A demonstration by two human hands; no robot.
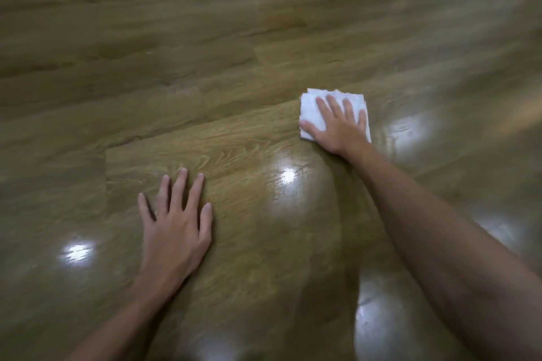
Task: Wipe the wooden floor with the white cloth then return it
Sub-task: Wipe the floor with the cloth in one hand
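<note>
Under right hand (337, 129): folded white cloth (315, 110), flat on wooden floor (234, 67), fingers straight and spread, pressing it down. Left hand (176, 226) well apart from cloth, palm flat on floor, fingers splayed, holding nothing.

Honestly all you've got here is reflections: a sharp white glare spot (287, 177) dead center, a streaky glare patch (76, 252) lower left, a softer sheen (410, 129) off right, plus a dark shadow (311, 237) mid-frame.
</note>
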